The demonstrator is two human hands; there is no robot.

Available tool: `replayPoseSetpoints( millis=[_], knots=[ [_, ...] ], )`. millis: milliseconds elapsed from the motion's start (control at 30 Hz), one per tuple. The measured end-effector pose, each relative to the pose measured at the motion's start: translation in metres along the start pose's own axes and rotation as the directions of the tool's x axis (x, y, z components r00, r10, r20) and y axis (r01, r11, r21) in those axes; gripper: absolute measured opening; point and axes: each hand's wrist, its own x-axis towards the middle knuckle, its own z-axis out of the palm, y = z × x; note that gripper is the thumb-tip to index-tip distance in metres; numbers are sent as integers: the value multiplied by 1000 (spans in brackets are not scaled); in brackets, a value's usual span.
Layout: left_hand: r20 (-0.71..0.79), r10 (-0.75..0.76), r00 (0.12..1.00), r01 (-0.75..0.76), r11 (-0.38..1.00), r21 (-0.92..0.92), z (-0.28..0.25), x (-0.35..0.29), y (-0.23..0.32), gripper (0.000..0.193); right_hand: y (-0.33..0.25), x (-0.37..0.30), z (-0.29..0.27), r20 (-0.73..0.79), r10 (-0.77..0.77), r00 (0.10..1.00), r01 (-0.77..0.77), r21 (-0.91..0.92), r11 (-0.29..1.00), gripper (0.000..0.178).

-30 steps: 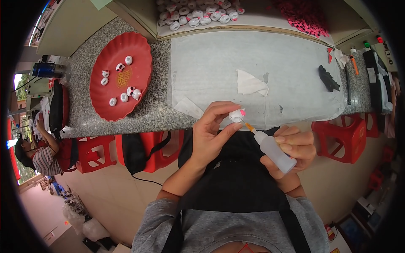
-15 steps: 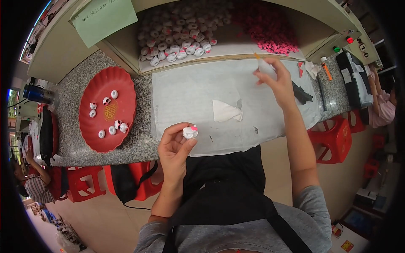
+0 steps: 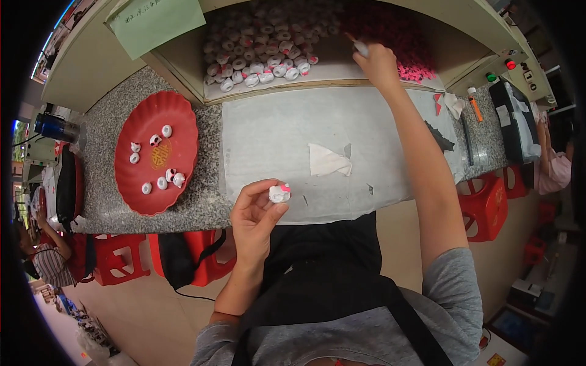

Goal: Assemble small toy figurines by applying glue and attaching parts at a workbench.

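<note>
My left hand [image 3: 252, 210] is closed, thumb against fingers, on a small white figure head [image 3: 279, 193] with a pink patch on top. It holds the head over the near left part of the white sheet [image 3: 262, 134]. My right hand [image 3: 381, 66] reaches into the shelf at the back, its fingers wrapped round a small white bottle [image 3: 361, 49] with a thin orange-tan tip. That tip is by the pile of small pink pieces [image 3: 417, 70]. To its left lies a heap of white heads [image 3: 267, 76], some with pink marks.
A red scalloped tray [image 3: 131, 183] with several white heads stands at the left. A folded white cloth [image 3: 328, 160] lies on the sheet. An orange marker [image 3: 475, 105] and a black box [image 3: 511, 119] are at the right. Red stools [image 3: 485, 210] stand below the counter.
My right hand has moved forward and left with the bottle, from over the sheet into the shelf. The left hand still holds the white head in nearly the same place.
</note>
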Motion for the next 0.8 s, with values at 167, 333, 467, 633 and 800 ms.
replayPoseSetpoints(
  millis=[167, 333, 467, 633, 800],
  knots=[
    [42, -76, 996, 77, 997, -25, 10, 7, -4, 33, -41, -116, -50, 252, -97, 963, -175, 857, 485, 9],
    [169, -86, 982, 98, 993, -62, 20, 5, -17, 33, -65, -189, -46, 457, -153, 876, -430, 884, 182, 6],
    [205, -86, 975, 101, 993, -62, 25, -3, -18, 31, -68, -204, -36, 416, -125, 901, -415, 909, 38, 7],
    [211, -79, 974, 108, 986, -129, 28, -6, -16, 33, -74, -210, -37, 351, 96, 931, -354, 935, 13, 8],
    [199, -101, 975, 142, 969, -203, 21, -8, -13, 34, -64, -210, -37, 453, -49, 890, -456, 886, -82, 9]
  ],
)
